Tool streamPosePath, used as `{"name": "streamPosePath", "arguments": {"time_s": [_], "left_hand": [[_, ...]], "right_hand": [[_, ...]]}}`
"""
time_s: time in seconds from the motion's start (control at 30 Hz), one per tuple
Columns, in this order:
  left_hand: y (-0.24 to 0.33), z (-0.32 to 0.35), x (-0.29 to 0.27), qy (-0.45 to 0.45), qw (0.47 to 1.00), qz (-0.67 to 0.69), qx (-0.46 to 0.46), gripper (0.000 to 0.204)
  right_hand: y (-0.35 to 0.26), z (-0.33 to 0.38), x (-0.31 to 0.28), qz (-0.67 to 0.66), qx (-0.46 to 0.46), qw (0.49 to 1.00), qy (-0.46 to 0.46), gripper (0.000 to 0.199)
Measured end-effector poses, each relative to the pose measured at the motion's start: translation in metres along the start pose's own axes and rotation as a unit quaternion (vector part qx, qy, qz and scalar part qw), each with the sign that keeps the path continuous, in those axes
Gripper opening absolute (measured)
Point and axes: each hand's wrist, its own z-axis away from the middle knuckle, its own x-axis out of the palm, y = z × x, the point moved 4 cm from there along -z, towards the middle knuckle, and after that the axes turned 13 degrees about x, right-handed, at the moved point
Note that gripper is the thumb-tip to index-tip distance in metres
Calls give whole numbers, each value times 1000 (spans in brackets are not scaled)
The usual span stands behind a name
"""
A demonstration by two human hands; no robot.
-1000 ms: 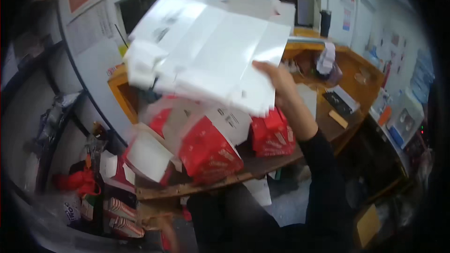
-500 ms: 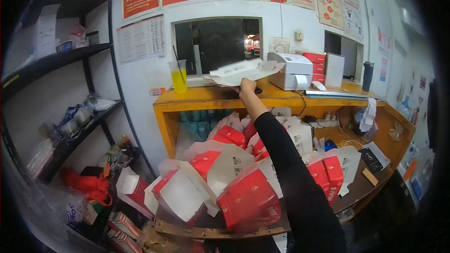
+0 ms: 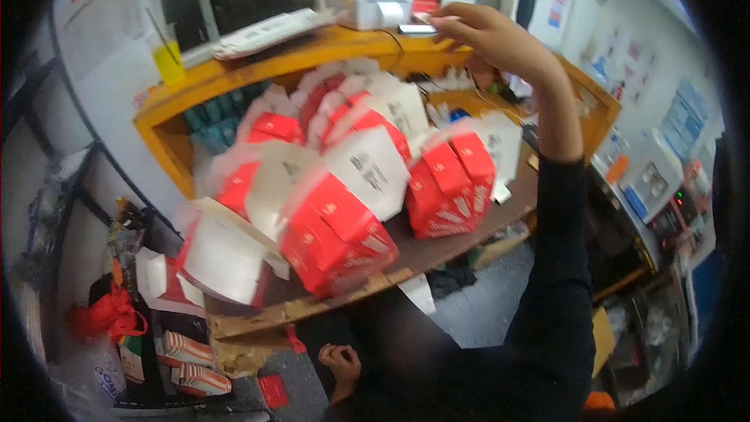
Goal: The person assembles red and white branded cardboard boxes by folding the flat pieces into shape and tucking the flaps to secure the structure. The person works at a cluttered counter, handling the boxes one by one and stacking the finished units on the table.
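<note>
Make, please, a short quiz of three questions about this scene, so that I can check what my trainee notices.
1. Open question: What lies on the yellow-brown counter, between the cup with yellow drink and the white printer?

2. True or false: The right hand is higher in the picture than the left hand.

3. Fill in the blank: The boxes on the lower brown table show two main colours, white and ____.

Key:
1. Flat white cardboard.
2. True.
3. Red.
</note>
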Motion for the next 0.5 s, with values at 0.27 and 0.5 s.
{"name": "streamPosePath", "arguments": {"time_s": [0.27, 0.5], "left_hand": [[135, -135, 19, -174, 888, 337, 260, 26], [137, -209, 123, -197, 939, 281, 19, 78]], "right_hand": [[204, 127, 40, -96, 295, 948, 68, 45], [238, 135, 128, -352, 274, 887, 122, 43]]}}
